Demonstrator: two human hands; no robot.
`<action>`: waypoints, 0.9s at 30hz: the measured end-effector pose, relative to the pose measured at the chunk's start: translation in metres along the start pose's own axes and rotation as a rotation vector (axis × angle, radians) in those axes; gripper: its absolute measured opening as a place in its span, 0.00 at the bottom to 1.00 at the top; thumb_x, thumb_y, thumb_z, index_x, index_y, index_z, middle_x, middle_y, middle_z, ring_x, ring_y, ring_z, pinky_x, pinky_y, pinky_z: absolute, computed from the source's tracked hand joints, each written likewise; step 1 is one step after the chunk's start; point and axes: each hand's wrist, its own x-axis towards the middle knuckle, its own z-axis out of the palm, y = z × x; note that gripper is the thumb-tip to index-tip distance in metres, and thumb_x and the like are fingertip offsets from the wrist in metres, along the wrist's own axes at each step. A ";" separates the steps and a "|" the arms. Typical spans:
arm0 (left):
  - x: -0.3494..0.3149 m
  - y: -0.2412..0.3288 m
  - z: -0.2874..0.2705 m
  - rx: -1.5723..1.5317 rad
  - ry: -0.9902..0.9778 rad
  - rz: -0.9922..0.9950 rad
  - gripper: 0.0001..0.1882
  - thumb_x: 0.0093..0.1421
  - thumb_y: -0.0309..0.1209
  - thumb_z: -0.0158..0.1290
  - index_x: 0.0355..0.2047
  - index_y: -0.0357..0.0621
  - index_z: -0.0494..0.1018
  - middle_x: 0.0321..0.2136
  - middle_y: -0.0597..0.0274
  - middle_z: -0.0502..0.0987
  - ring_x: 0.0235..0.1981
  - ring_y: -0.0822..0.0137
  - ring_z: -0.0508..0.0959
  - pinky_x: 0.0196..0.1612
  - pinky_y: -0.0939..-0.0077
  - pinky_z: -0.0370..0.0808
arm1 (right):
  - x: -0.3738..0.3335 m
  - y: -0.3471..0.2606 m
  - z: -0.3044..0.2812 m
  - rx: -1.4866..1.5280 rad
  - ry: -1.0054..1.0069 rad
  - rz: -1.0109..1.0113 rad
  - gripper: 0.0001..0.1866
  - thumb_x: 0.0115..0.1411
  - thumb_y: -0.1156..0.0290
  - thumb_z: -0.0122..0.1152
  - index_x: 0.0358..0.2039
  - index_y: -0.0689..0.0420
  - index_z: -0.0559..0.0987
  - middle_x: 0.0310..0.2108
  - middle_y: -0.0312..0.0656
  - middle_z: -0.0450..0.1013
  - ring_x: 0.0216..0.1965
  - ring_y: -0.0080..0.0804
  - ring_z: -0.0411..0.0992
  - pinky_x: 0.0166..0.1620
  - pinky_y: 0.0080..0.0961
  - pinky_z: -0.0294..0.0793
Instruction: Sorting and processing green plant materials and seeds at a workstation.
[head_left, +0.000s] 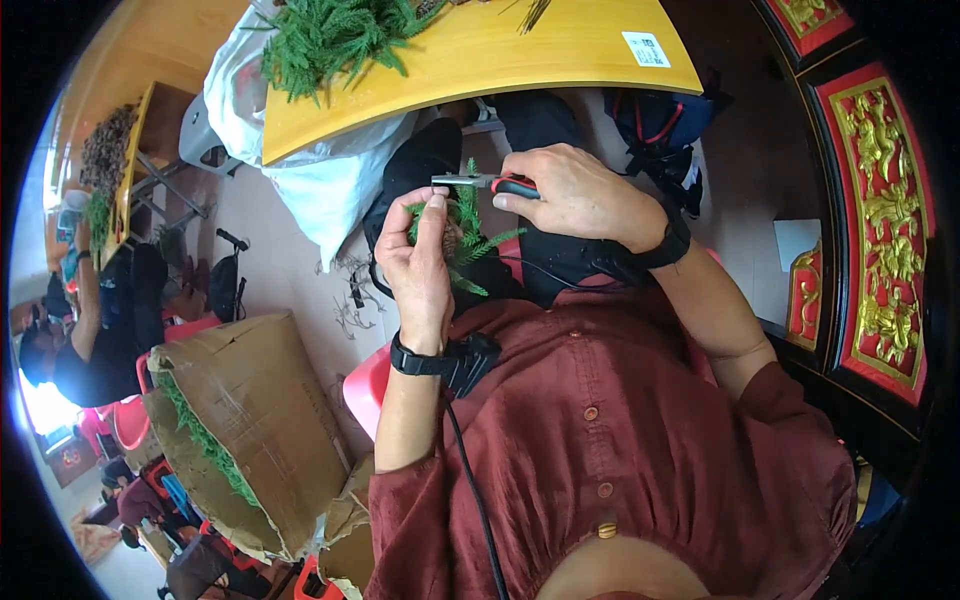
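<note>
Over my lap, my left hand (415, 255) pinches an artificial pine sprig (478, 243) between thumb and fingers. Its green needles spread out to the right of the thumb, and something brownish shows among them, too small to make out. My right hand (590, 195) is wrapped round a pair of pliers (458, 181) with red and black handles. The metal jaws point left, crossing in front of the sprig's upper part, and their tip lies just above my left fingertips. Whether the jaws grip a stem or wire I cannot tell.
A yellow table (480, 70) stands ahead, bearing a pile of green sprigs (335, 40). White plastic bags (320, 200) hang at its left. An open cardboard box (250, 400) with greenery stands at my left. Beyond it a co-worker (90, 330) sits by another table. A carved panel (880, 230) rises at right.
</note>
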 end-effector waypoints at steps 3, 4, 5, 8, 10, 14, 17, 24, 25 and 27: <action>0.007 -0.002 0.001 0.019 0.031 0.000 0.04 0.62 0.26 0.52 0.35 0.38 0.75 0.25 0.71 0.74 0.22 0.83 0.70 0.26 0.89 0.68 | 0.007 0.001 0.000 -0.005 -0.042 -0.048 0.14 0.55 0.64 0.60 0.30 0.64 0.75 0.27 0.55 0.73 0.33 0.56 0.71 0.37 0.44 0.70; 0.008 -0.003 0.002 0.017 0.039 -0.002 0.04 0.62 0.26 0.52 0.35 0.38 0.75 0.25 0.71 0.74 0.22 0.83 0.70 0.26 0.90 0.67 | 0.010 0.004 0.002 -0.005 -0.042 -0.046 0.14 0.55 0.64 0.60 0.30 0.64 0.75 0.27 0.55 0.73 0.33 0.56 0.71 0.37 0.44 0.70; 0.009 -0.004 0.002 0.016 0.048 -0.005 0.04 0.62 0.26 0.52 0.35 0.38 0.75 0.24 0.71 0.74 0.22 0.83 0.69 0.25 0.90 0.67 | 0.012 0.007 0.004 -0.009 -0.043 -0.056 0.14 0.54 0.64 0.60 0.30 0.64 0.75 0.27 0.55 0.73 0.32 0.56 0.71 0.37 0.44 0.70; 0.015 -0.005 0.000 0.009 0.052 -0.020 0.04 0.61 0.26 0.52 0.35 0.38 0.75 0.24 0.70 0.74 0.21 0.83 0.69 0.25 0.90 0.66 | 0.019 0.014 0.009 -0.013 -0.045 -0.083 0.13 0.54 0.64 0.60 0.29 0.64 0.75 0.27 0.55 0.73 0.31 0.56 0.71 0.36 0.44 0.70; 0.019 -0.006 -0.003 -0.007 0.035 -0.046 0.04 0.61 0.25 0.52 0.35 0.38 0.75 0.24 0.70 0.74 0.20 0.83 0.69 0.24 0.90 0.65 | 0.023 0.017 0.010 -0.063 -0.028 -0.077 0.13 0.54 0.65 0.60 0.28 0.64 0.75 0.27 0.55 0.73 0.31 0.56 0.71 0.34 0.44 0.70; 0.016 -0.004 -0.005 -0.039 0.058 -0.078 0.05 0.61 0.25 0.52 0.36 0.38 0.75 0.24 0.70 0.74 0.20 0.82 0.68 0.23 0.89 0.64 | 0.022 0.012 0.013 -0.100 -0.042 -0.048 0.12 0.54 0.66 0.60 0.28 0.63 0.74 0.26 0.56 0.73 0.31 0.56 0.72 0.33 0.45 0.71; 0.009 -0.003 -0.012 -0.089 0.022 -0.128 0.06 0.62 0.27 0.51 0.36 0.38 0.75 0.25 0.70 0.74 0.22 0.82 0.69 0.26 0.88 0.65 | 0.018 0.009 0.017 -0.139 -0.025 -0.061 0.11 0.52 0.67 0.60 0.27 0.63 0.75 0.25 0.56 0.74 0.30 0.56 0.73 0.33 0.44 0.72; 0.012 -0.020 -0.034 -0.118 -0.038 -0.344 0.10 0.63 0.32 0.50 0.39 0.40 0.75 0.28 0.68 0.75 0.29 0.78 0.72 0.36 0.84 0.67 | 0.025 0.007 0.045 -0.841 0.369 -0.304 0.07 0.49 0.67 0.54 0.25 0.56 0.73 0.22 0.38 0.68 0.24 0.35 0.70 0.24 0.34 0.67; 0.015 -0.026 -0.037 -0.165 -0.040 -0.375 0.10 0.63 0.33 0.50 0.39 0.40 0.75 0.29 0.67 0.75 0.29 0.78 0.72 0.36 0.84 0.67 | 0.028 0.005 0.050 -0.839 0.370 -0.307 0.07 0.49 0.67 0.54 0.25 0.56 0.73 0.22 0.38 0.68 0.24 0.35 0.70 0.24 0.34 0.67; 0.020 -0.031 -0.040 -0.263 -0.052 -0.434 0.11 0.63 0.33 0.50 0.40 0.40 0.75 0.29 0.67 0.76 0.28 0.77 0.72 0.35 0.83 0.67 | 0.034 -0.006 0.045 -1.187 0.442 -0.370 0.08 0.50 0.64 0.54 0.26 0.55 0.72 0.23 0.37 0.68 0.26 0.32 0.68 0.27 0.32 0.65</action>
